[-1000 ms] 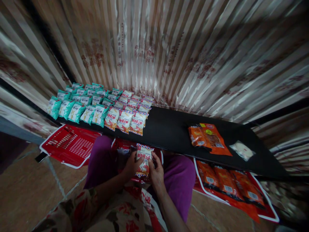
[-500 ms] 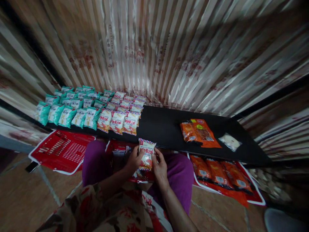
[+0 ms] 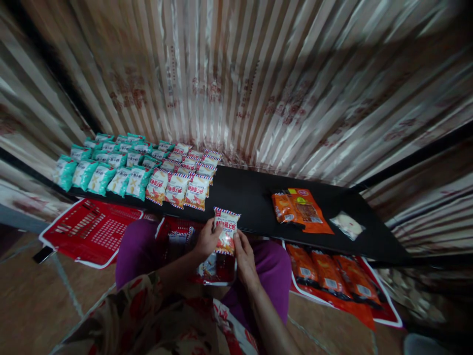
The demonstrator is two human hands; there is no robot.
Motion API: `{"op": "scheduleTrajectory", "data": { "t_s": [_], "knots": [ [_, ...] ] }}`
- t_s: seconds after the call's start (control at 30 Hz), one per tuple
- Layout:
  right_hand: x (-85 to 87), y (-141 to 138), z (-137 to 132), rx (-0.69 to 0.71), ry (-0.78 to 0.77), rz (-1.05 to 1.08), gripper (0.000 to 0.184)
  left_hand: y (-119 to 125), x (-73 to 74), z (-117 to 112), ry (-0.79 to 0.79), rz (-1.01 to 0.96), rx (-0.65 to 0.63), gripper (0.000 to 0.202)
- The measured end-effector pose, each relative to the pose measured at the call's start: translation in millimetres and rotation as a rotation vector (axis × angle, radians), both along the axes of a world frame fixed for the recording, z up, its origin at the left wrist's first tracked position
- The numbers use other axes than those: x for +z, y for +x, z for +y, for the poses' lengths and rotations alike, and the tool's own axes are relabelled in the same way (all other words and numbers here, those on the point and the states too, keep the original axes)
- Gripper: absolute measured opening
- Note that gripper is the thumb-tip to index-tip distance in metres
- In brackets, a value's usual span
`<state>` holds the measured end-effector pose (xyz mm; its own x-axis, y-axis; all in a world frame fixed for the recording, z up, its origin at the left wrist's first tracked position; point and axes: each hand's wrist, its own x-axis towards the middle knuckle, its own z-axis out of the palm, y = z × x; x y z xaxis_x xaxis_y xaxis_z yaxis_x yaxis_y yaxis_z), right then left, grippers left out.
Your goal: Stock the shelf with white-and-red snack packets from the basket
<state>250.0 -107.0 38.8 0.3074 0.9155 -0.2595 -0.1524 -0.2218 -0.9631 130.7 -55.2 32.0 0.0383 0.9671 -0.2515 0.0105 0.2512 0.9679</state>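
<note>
Between my two hands is a small snack bag (image 3: 226,231) with a striped border, red lettering and an orange lower part, held upright at the near edge of the black shelf (image 3: 244,192). My left hand (image 3: 207,240) grips its left side, thumb across the front. On the right side, the fingers of my right hand (image 3: 244,254) close on its lower edge. Matching snack bags (image 3: 176,190) stand in rows on the shelf, left of my hands. Beside them are rows of teal snack bags (image 3: 100,177). Below my hands, a red basket (image 3: 225,283) sits between my knees.
Orange packets (image 3: 301,209) and a clear packet with a white round item (image 3: 347,225) lie on the shelf's right. Underneath, a red basket (image 3: 395,315) holds several orange packs (image 3: 328,273). Another red basket (image 3: 92,231) is at the left. A striped curtain (image 3: 229,74) hangs behind.
The held snack bag has risen slightly toward the shelf's edge, both hands moving with it. The view has shifted a little, and the bags on the shelf stay in place.
</note>
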Motion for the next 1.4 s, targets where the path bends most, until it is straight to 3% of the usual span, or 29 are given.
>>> {"op": "scheduleTrajectory", "data": {
  "t_s": [0.37,0.77,0.93,1.17,1.4],
  "knots": [
    [-2.1,9.6,26.2,-0.071,0.009,-0.125,0.058,13.3,3.9,24.2,0.027,0.019,-0.033,0.035],
    [16.5,21.9,47.8,0.012,0.011,-0.158,0.052,13.4,12.7,50.5,0.102,0.105,-0.071,0.035],
    [16.5,23.0,62.5,0.076,0.028,-0.113,0.053,14.3,12.7,60.2,0.109,0.142,-0.077,0.035],
    [4.4,29.6,81.4,0.06,0.001,-0.259,0.055,19.2,13.5,69.7,0.104,0.255,-0.091,0.037],
    [6.6,36.4,98.2,0.048,-0.033,-0.435,0.058,29.7,13.2,78.5,0.149,0.393,-0.102,0.033]
  ]
}}
